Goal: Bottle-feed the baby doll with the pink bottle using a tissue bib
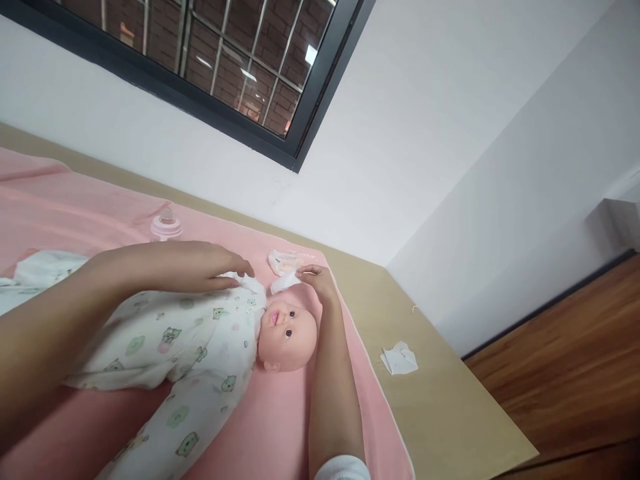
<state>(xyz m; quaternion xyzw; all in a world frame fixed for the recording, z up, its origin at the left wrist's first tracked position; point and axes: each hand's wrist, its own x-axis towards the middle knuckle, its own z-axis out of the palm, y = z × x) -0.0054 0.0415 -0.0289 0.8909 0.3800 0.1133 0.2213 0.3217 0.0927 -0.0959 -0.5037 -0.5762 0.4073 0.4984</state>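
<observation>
A baby doll (290,337) lies on its back, dressed in a white suit printed with green bears (170,333). Over its upper chest and shoulder rests my left hand (217,267), fingers stretched and a little apart, holding nothing that I can see. Beyond the doll's head, my right hand (316,277) pinches a white tissue (287,283). Directly behind that tissue is a small crumpled plastic pack (280,260). My right forearm passes close beside the doll's head.
A pink blanket (260,413) covers much of the wooden tabletop (430,413). On the blanket stands a baby bottle with a pink collar (166,225), behind my left forearm. A folded white tissue (400,359) lies on the bare wood at right. Wall and barred window rise behind.
</observation>
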